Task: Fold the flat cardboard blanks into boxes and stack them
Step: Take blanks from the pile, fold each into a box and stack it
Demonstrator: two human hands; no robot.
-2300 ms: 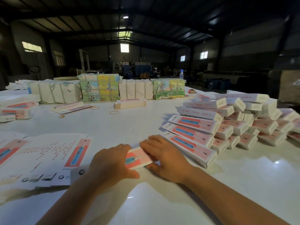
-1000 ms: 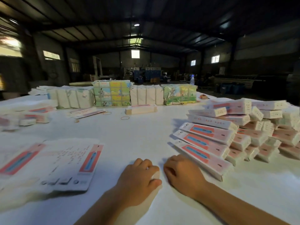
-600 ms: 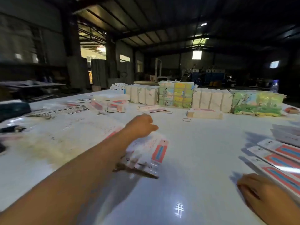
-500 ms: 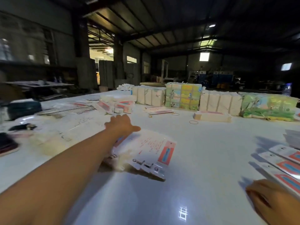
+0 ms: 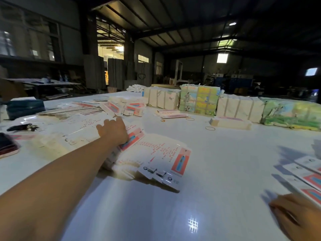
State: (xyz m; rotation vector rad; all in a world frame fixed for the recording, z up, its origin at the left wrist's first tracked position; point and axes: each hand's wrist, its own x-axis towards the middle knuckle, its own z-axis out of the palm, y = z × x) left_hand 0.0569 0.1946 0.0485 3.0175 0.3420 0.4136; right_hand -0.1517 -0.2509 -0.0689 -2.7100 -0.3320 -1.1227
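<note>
1. The left hand (image 5: pixel 112 130) reaches out over the white table (image 5: pixel 217 153) and rests on a fanned pile of flat blanks (image 5: pixel 156 159); its fingers lie spread and fairly straight on the top sheets, and whether the thumb pinches a sheet underneath cannot be told.
2. The blanks are white with red print and a pink panel; the nearest one juts toward the camera with its front edge raised off the table.
3. The right hand (image 5: pixel 298 216) sits low at the right edge, partly cut off; its fingers look loosely curled on the table and hold nothing visible.
4. Folded boxes (image 5: pixel 305 178) lie just beyond the right hand, overlapping in a row; more folded boxes (image 5: pixel 126 106) sit in a heap beyond the left hand.
5. Strapped bundles (image 5: pixel 199 100) line the far side; rubber bands (image 5: pixel 209 128) lie loose near them.
</note>
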